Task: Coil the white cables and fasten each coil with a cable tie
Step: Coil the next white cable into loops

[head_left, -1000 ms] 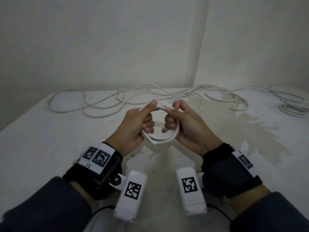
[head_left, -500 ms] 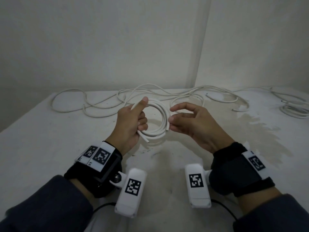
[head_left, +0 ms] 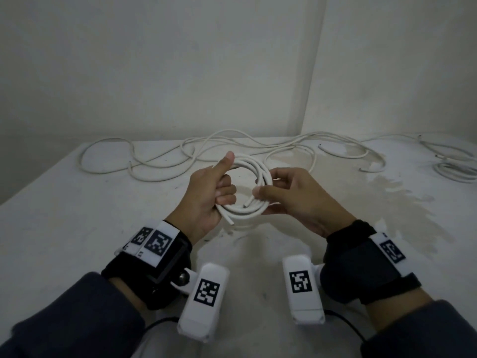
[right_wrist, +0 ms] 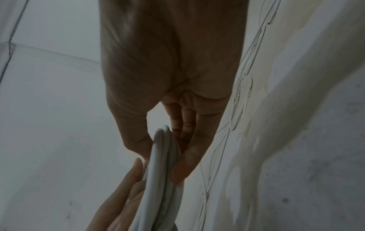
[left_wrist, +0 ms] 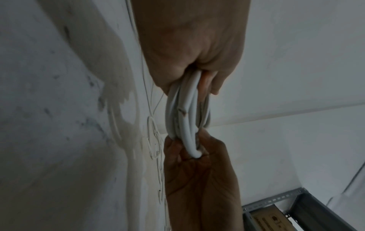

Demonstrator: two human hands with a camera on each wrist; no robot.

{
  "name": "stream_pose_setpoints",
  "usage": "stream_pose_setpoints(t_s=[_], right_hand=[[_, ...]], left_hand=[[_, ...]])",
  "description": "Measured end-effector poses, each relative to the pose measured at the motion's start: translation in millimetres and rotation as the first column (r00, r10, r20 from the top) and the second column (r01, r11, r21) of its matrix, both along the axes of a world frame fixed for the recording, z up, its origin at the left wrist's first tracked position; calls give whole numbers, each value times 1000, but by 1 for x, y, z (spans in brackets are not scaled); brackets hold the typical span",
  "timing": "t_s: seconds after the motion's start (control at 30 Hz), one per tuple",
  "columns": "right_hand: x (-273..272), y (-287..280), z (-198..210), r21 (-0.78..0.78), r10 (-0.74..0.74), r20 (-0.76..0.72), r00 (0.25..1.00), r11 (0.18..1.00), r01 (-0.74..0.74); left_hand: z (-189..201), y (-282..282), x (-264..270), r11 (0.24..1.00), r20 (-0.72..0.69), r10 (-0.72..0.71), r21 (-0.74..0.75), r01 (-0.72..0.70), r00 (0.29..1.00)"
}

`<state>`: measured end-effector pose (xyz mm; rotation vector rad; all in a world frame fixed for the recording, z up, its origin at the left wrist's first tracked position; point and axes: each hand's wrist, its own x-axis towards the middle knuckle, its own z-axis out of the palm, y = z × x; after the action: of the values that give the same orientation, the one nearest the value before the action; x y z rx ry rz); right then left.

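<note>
A small coil of white cable (head_left: 251, 174) hangs upright between both hands above the table's middle. My left hand (head_left: 214, 188) grips the coil's left side, fingers curled through the ring and thumb pointing up along its top. My right hand (head_left: 286, 195) pinches the coil's right side between thumb and fingers. One loose cable end (head_left: 229, 220) sticks out at the bottom left. The left wrist view shows the coil (left_wrist: 186, 118) edge-on, running from my left hand to my right. In the right wrist view the strands (right_wrist: 162, 168) lie between thumb and fingers. No cable tie is in sight.
Several loose white cables (head_left: 165, 161) sprawl across the back of the white table (head_left: 64, 215). Another bundle of cable (head_left: 454, 171) lies at the far right edge. A damp-looking stain (head_left: 392, 202) spreads right of my hands. Walls meet in a corner behind.
A second ago both hands held the coil close together. My right hand then let go and drew off to the right; now it has come back and pinches the coil's right side.
</note>
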<state>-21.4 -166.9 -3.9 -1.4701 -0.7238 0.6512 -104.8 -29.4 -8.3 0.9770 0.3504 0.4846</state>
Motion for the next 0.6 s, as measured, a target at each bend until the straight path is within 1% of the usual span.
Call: stream_pose_setpoints(t_s=[0.1,0.17,0.23,0.33,0.4,0.43,0.5,0.6], right_hand=[[0,1,0,-27,5,-18,1000,1000,-6],[1,2,0,-56,18,-23,1000,998,-19],[1,3,-1,-76,29,-51,998,997,-33],[0,3,0,-62,47,-140,989,996,-57],[-2,3,-1,-52,66,-158,985,996,-75],[-3,2,-1,-48,74,-129,989,996,-80],[-6,3,-1,-57,91,-16,996,994,-91],[-9,4,-1,-144,114,136,984,985,-94]], left_hand=[[3,-8,0,990,1,32,139,-32,999],[3,-13,0,980,-2,48,192,-47,999],[3,-17,0,981,-9,71,182,-68,997],[2,-18,0,981,-26,113,159,-107,993],[0,-14,0,983,-60,150,112,-143,987],[-2,-11,0,984,-80,165,75,-159,983],[-5,-6,0,981,-106,193,5,-193,975],[-6,-6,1,966,-137,255,-7,-259,957]])
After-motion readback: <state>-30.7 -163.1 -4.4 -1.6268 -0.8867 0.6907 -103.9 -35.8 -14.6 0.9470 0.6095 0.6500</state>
